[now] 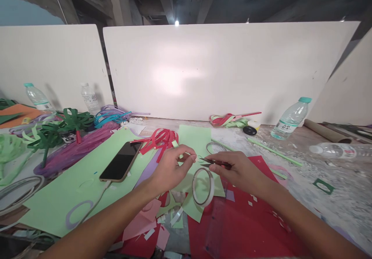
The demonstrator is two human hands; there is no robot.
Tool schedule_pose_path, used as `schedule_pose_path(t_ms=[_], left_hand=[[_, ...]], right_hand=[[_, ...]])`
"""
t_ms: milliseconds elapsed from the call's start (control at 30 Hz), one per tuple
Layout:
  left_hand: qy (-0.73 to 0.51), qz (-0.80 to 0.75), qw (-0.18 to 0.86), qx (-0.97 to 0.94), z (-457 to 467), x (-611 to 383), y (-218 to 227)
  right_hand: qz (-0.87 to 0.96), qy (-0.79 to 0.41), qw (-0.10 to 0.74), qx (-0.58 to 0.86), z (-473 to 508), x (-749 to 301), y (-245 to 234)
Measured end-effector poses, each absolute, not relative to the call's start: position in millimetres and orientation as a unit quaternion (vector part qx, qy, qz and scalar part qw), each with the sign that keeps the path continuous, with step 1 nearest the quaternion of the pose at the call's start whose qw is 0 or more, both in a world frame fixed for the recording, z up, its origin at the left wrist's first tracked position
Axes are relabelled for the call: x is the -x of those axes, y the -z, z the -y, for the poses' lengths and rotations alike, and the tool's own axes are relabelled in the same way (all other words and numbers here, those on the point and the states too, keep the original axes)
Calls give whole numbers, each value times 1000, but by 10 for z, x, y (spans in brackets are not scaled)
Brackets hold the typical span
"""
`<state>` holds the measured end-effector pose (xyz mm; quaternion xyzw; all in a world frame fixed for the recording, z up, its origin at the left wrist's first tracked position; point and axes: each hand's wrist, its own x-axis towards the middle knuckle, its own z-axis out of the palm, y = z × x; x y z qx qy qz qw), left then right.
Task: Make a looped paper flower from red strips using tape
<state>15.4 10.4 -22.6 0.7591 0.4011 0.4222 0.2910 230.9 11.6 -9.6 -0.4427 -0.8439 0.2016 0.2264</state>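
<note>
My left hand pinches a light green paper strip, one end of which sticks up behind the fingers. Small dark scissors are gripped in my right hand. Their blades point left, apart from each other, close to my left fingertips. Just below and between the hands a roll of white tape stands on its edge. Beneath lie cut light green paper and red paper. A bundle of looped red paper strips lies beyond my left hand.
A phone with a cable rests on a large green sheet at left. Dark green paper loops stand farther left. Toward the right are an upright water bottle, a lying bottle and a cardboard tube. White panels border the back.
</note>
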Motion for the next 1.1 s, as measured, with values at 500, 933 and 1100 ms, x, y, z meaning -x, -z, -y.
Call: schedule_pose_path(t_ms=[500,933,1100], left_hand=[[-432,-415,260,-757,-114,-153,236],[-459,-448,243,-727,-181,-105,247],[-482,-447,237,-715,-195,-71,224]], right_hand=[[850,-84,81,513,-366,-2584,305],[773,-156,185,586,-715,-2290,372],[745,-144,179,626,-1076,-2064,439]])
